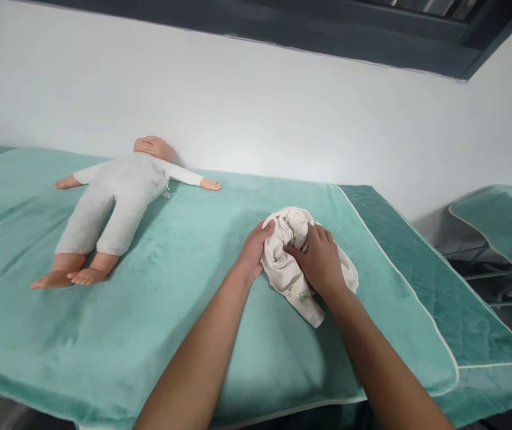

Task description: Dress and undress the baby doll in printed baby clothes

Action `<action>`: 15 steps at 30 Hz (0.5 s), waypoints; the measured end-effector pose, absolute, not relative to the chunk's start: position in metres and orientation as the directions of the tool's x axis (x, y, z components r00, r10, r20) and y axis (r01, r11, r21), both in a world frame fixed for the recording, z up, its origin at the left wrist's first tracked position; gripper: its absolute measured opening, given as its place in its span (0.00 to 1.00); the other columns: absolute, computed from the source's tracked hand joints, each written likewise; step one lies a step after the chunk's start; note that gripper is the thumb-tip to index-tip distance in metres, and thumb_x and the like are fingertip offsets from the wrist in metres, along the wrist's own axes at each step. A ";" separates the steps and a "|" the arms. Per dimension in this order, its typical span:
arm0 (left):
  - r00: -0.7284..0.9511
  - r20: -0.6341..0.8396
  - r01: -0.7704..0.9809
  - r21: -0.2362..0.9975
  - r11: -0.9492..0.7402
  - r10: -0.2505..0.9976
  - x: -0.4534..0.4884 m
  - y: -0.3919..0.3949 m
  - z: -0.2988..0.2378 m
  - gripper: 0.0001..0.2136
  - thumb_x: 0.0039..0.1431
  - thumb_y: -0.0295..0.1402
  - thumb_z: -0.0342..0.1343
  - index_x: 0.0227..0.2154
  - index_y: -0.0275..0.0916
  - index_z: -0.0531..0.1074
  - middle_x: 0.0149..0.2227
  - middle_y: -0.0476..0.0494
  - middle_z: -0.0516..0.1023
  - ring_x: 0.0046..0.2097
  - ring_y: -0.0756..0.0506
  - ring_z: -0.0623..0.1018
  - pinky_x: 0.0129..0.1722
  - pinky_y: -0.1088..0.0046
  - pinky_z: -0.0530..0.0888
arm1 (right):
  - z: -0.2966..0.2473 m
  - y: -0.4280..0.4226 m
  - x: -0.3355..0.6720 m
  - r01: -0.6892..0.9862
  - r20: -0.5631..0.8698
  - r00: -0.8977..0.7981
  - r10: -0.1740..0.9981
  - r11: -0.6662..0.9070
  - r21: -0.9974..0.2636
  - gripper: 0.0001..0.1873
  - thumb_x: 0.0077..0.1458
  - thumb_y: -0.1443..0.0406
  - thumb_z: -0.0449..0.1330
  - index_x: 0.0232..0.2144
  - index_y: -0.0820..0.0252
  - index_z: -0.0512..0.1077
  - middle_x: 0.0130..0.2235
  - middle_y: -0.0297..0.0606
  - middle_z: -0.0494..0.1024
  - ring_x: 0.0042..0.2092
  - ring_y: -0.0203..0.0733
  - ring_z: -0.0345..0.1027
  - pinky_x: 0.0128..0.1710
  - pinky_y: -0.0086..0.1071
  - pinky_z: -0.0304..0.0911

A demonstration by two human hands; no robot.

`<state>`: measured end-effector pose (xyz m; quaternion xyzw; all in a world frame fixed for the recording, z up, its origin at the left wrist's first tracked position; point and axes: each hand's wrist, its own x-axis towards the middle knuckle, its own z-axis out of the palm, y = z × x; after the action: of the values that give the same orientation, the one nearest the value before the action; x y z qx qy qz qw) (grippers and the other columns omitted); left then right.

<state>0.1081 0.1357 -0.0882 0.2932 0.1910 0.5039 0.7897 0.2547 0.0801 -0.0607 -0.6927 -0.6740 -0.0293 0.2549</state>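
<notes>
A crumpled cream-white cloth garment (289,236) lies on the teal towel (184,310) right of centre. My left hand (252,251) grips its left side, the thumb hooked over the top. My right hand (321,260) presses down on its right side with fingers curled into the folds. A baby doll (117,197) in a pale grey suit lies on its back at the left, arms spread, bare feet toward me, well apart from both hands.
The towel covers a bed set against a white wall (256,113). A darker green quilt (421,269) shows at the bed's right edge. Another teal-covered bed (502,227) stands at the far right across a gap with a metal frame.
</notes>
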 end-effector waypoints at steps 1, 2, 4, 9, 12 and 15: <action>0.416 -0.003 -0.693 0.646 0.319 0.909 0.107 0.136 -0.088 0.22 0.55 0.43 0.65 0.48 0.34 0.75 0.45 0.36 0.83 0.50 0.38 0.81 0.55 0.61 0.74 | -0.059 0.084 0.255 0.951 0.398 0.096 0.912 0.034 -0.307 0.22 0.60 0.57 0.60 0.54 0.60 0.69 0.56 0.52 0.73 0.59 0.62 0.62 0.55 0.53 0.60; 0.405 -0.006 -0.705 0.635 0.317 0.914 0.107 0.137 -0.089 0.22 0.55 0.43 0.65 0.48 0.33 0.75 0.46 0.36 0.83 0.51 0.38 0.81 0.55 0.61 0.74 | -0.055 0.087 0.255 0.950 0.423 0.097 0.901 0.043 -0.310 0.19 0.60 0.59 0.59 0.52 0.60 0.70 0.55 0.51 0.74 0.58 0.61 0.63 0.54 0.52 0.61; 0.360 -0.029 -0.738 0.603 0.304 0.932 0.105 0.139 -0.090 0.21 0.56 0.42 0.65 0.48 0.33 0.75 0.46 0.36 0.83 0.50 0.38 0.81 0.55 0.61 0.74 | -0.047 0.089 0.257 0.937 0.489 0.070 0.870 0.111 -0.331 0.16 0.60 0.63 0.58 0.49 0.58 0.72 0.54 0.48 0.76 0.56 0.58 0.65 0.54 0.49 0.61; 0.365 -0.119 -0.793 0.480 0.375 0.923 0.101 0.144 -0.089 0.23 0.60 0.44 0.60 0.52 0.33 0.73 0.48 0.34 0.82 0.51 0.38 0.81 0.56 0.61 0.74 | -0.016 0.078 0.260 0.812 0.660 0.067 0.748 0.344 -0.472 0.12 0.57 0.66 0.61 0.44 0.54 0.76 0.52 0.40 0.78 0.55 0.50 0.69 0.55 0.46 0.63; 0.397 -0.122 -0.799 0.441 0.408 0.910 0.099 0.143 -0.085 0.25 0.62 0.44 0.58 0.56 0.32 0.71 0.49 0.33 0.82 0.51 0.37 0.82 0.57 0.60 0.74 | -0.004 0.068 0.254 0.661 0.632 0.179 0.754 0.384 -0.645 0.11 0.55 0.66 0.63 0.42 0.52 0.77 0.51 0.37 0.79 0.54 0.47 0.71 0.54 0.43 0.65; 0.407 -0.160 -0.792 0.428 0.435 0.899 0.096 0.143 -0.082 0.25 0.62 0.45 0.57 0.57 0.34 0.71 0.48 0.34 0.83 0.51 0.37 0.82 0.58 0.59 0.74 | 0.004 0.062 0.249 0.390 0.518 0.309 0.798 0.390 -0.834 0.12 0.55 0.63 0.64 0.43 0.51 0.77 0.46 0.35 0.81 0.50 0.46 0.74 0.51 0.42 0.69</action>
<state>0.0964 0.1425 -0.0820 0.1440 0.1861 0.5116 0.8264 0.2486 0.0621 0.0042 -0.5267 -0.5637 0.1660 0.6143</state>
